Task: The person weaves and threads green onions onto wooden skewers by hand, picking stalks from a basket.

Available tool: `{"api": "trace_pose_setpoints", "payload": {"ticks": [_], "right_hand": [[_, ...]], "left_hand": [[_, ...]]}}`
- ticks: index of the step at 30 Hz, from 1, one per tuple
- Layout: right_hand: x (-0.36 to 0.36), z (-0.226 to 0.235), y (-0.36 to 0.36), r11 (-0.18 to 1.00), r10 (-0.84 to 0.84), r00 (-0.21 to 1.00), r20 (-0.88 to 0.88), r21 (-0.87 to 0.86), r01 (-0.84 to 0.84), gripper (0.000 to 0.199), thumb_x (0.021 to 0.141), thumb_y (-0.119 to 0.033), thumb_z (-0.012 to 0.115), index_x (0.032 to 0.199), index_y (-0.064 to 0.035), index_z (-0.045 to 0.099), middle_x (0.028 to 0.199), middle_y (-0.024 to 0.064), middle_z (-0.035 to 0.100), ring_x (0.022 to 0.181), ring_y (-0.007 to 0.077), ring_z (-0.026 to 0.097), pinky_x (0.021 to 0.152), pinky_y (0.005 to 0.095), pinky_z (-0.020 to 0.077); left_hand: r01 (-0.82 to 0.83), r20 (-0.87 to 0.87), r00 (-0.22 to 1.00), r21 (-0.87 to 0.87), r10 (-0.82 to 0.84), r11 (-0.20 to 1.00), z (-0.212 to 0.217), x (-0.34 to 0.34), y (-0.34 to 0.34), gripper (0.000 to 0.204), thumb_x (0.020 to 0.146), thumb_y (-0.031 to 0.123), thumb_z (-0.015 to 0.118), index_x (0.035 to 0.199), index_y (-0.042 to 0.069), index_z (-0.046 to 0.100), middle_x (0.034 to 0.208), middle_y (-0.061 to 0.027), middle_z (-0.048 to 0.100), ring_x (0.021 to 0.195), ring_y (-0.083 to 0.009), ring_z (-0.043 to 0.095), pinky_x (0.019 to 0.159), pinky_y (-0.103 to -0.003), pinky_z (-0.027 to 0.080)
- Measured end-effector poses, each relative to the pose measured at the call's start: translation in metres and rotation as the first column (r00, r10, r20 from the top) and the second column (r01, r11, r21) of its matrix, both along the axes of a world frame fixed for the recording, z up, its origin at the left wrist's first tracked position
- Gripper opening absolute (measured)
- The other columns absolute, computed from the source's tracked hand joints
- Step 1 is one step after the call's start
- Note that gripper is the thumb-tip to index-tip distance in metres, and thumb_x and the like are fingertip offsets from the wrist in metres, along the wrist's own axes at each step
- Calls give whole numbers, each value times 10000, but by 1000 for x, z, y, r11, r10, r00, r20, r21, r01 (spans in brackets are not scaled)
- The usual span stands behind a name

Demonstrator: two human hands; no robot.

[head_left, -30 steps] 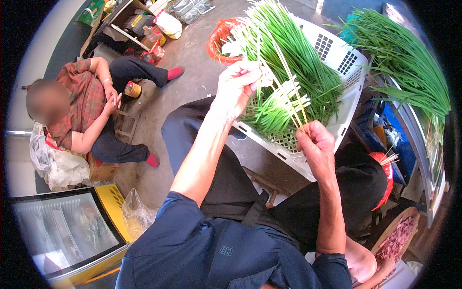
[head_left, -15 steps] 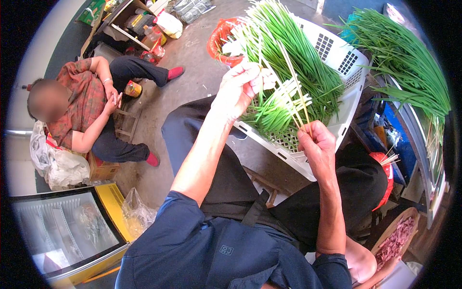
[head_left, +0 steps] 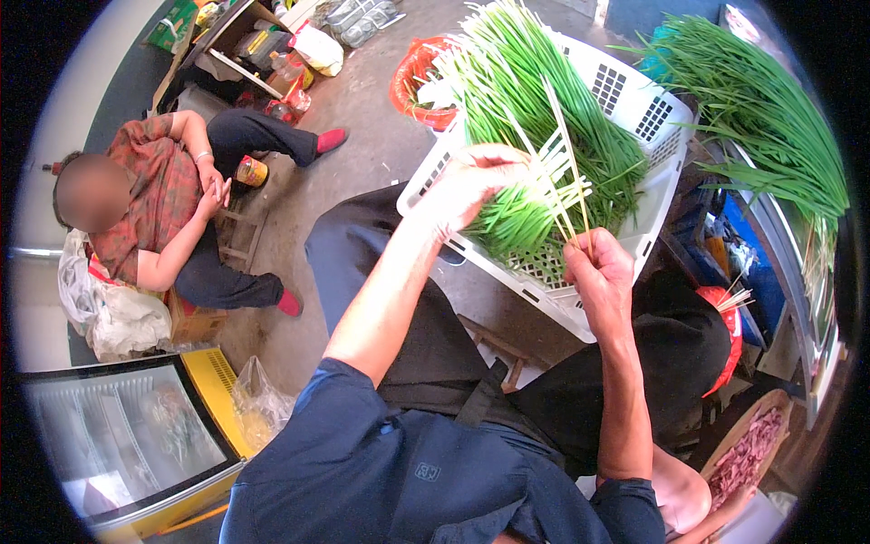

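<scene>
White basket (head_left: 540,297) of long green stalks (head_left: 517,63), with thin skewers (head_left: 560,127) above.
The basket spreads beneath and beyond the left hand (head_left: 464,186), whose thumb and fingers draw nearly together beside the skewers; whether they grip anything cannot be told. The right hand (head_left: 601,267) is closed on the skewers' lower ends; short green pieces (head_left: 553,181) lie across them, between both hands.

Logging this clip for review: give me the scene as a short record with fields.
Right hand: pinching two thin sticks
Left hand: near the sticks, contact unclear
At the sticks: short green stalks with pale ends
White crate: long green stalks inside
Right side: another green heap
Left side: seated person, patterned shirt
Lower right: reddish pieces
</scene>
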State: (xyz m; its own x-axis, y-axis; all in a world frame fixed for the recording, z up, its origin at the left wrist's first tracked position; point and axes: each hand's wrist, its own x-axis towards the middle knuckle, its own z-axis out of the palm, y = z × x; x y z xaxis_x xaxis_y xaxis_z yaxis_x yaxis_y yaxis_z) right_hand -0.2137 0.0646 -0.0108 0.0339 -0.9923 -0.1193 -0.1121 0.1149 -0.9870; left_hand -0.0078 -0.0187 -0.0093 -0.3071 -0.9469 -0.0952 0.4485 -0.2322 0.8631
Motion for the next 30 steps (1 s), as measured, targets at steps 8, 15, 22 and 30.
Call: {"api": "trace_pose_setpoints", "payload": {"ticks": [8, 15, 22, 30], "right_hand": [[2, -1, -2, 999, -29, 1000, -4, 16, 29, 127, 855, -43, 587, 736, -26, 545, 616, -15, 521, 556, 51, 463, 511, 223, 387], [1, 0, -3, 999, -20, 1000, -4, -34, 20, 124, 859, -55, 588, 747, -28, 542, 617, -16, 524, 557, 48, 467, 514, 222, 387], [0, 0, -1, 1000, -18, 1000, 12, -20, 18, 120, 861, -58, 590, 754, -30, 543, 622, -21, 521, 573, 44, 455, 526, 220, 383], [5, 3, 2, 1000, 15, 1000, 6, -20, -15, 115, 863, -65, 600, 766, -28, 550, 627, -25, 517, 575, 45, 444, 524, 221, 374]], "left_hand": [[-85, 687, -18, -725, 726, 683, -40, 44, -75, 181, 686, 219, 736, 753, 57, 690, 749, -110, 654, 698, -224, 634, 688, -317, 495], [-172, 703, -10, -702, 711, 692, -56, 51, -87, 184, 648, 244, 711, 692, 66, 706, 728, -131, 647, 692, -279, 637, 680, -368, 502], [-440, 466, 527, -566, 711, 697, -21, 43, -51, 69, 859, 48, 612, 802, 23, 582, 724, -80, 648, 635, -151, 605, 640, -267, 481], [-425, -50, 903, -249, 427, 870, -13, 45, -27, 87, 913, 58, 566, 960, -13, 550, 861, -98, 620, 769, -188, 607, 747, -328, 523]]}}
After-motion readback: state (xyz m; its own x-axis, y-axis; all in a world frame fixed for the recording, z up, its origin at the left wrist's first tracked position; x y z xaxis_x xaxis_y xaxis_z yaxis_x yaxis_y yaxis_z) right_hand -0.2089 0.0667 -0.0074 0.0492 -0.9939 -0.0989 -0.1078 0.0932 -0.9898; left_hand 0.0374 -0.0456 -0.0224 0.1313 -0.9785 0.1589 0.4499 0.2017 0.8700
